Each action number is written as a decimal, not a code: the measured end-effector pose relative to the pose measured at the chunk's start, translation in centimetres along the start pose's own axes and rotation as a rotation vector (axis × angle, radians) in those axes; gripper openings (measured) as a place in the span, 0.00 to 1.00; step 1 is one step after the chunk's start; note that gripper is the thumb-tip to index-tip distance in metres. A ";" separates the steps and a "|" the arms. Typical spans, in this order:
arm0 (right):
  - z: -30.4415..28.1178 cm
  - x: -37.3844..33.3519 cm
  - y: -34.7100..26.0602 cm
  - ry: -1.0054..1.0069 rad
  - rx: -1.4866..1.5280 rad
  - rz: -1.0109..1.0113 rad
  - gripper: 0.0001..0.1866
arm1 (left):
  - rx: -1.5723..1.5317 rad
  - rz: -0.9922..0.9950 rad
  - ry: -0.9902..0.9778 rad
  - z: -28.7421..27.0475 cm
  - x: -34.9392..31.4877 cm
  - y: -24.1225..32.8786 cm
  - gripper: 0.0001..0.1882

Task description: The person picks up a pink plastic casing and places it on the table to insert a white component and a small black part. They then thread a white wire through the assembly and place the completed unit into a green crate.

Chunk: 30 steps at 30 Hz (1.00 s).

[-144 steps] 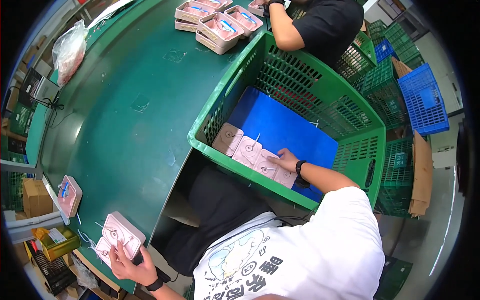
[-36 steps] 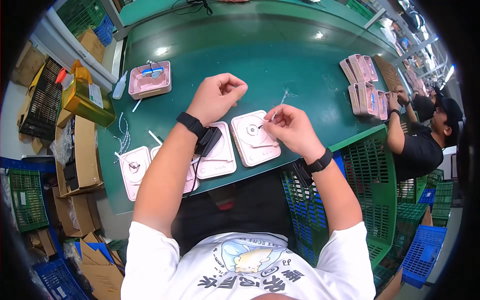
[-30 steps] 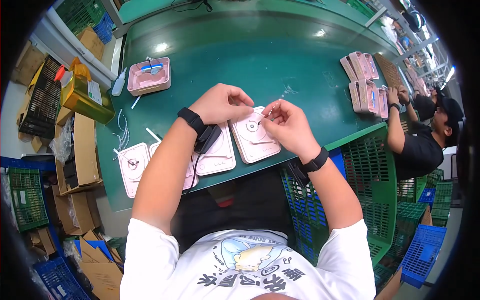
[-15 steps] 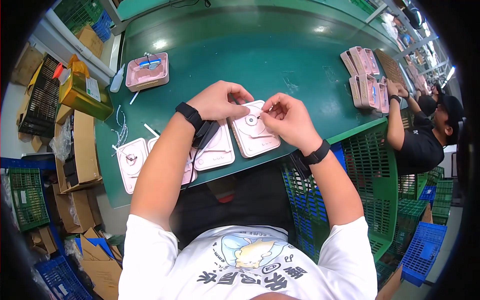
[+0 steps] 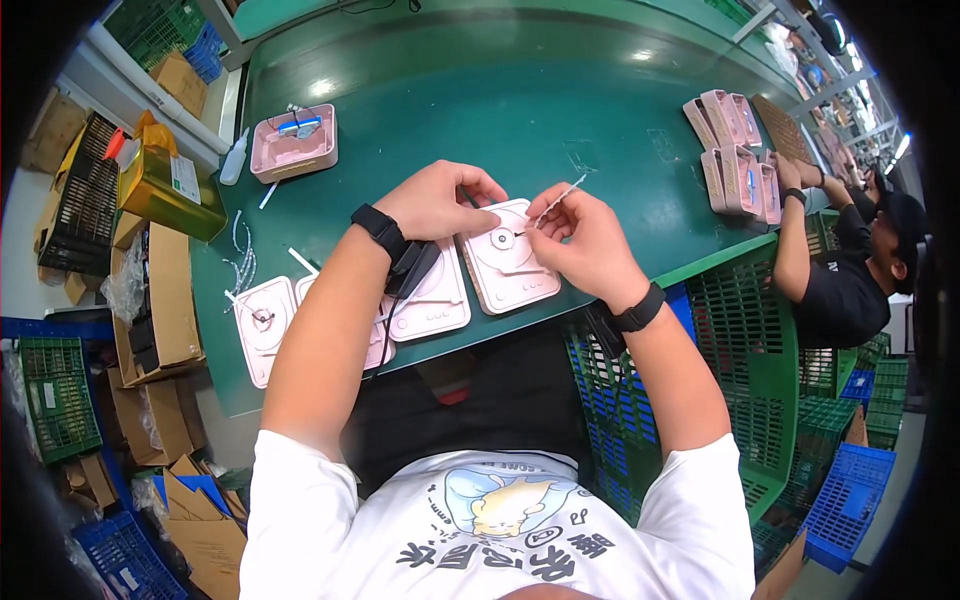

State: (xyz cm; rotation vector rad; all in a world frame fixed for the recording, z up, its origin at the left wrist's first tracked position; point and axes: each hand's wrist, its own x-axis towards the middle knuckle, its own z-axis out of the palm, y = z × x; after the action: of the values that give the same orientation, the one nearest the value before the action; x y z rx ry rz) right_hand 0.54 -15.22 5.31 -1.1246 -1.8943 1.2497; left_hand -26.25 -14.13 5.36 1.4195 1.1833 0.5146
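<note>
A pink panel moulded like a record player (image 5: 515, 285) lies near the table's front edge, with a dark round hub in its disc. My left hand (image 5: 436, 203) steadies it, thumb pressed on its upper left corner and fingers curled past the far edge. Over its right side, my right hand (image 5: 582, 240) pinches a thin white twisted wire (image 5: 560, 197) that slants up past the fingers. The wire's lower end is close to the hub; whether it joins there I cannot make out. Another pink panel (image 5: 432, 312) lies alongside, partly under my left wrist.
More pink panels (image 5: 262, 345) lie to the left, partly behind my forearm. A pink box with wires (image 5: 295, 150), a bottle (image 5: 234, 160) and loose white wires (image 5: 243, 250) are on the green table. Pink cases (image 5: 735, 182) stand by a co-worker (image 5: 840, 260). A green crate (image 5: 745, 350) adjoins the right edge.
The white twisted wire now sticks up from my right hand, where it did not show before. The right fingers have shifted slightly; my left hand and the panel have stayed put.
</note>
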 end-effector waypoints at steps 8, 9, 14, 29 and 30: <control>0.3 0.0 -0.6 -0.006 -0.083 0.065 0.08 | 0.000 0.013 -0.006 -0.1 0.1 -0.1 0.25; 0.2 0.0 -0.3 -0.008 -0.086 0.048 0.08 | -0.002 0.014 -0.001 0.0 0.2 -0.1 0.25; 0.9 0.1 -1.2 -0.015 -0.091 0.052 0.08 | -0.001 0.000 0.011 -0.2 -0.2 -0.3 0.25; 0.3 -0.1 -0.4 0.000 -0.093 0.027 0.08 | 0.021 -0.002 0.020 0.1 -0.4 0.2 0.23; 0.1 -0.2 -0.3 0.007 -0.112 0.012 0.08 | 0.021 0.001 0.021 0.1 -0.3 0.2 0.23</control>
State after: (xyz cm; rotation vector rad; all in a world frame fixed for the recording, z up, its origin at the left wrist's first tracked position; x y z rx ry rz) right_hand 0.41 -15.50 5.57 -1.1979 -1.9760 1.1569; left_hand -26.23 -14.46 5.58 1.4358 1.2082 0.5195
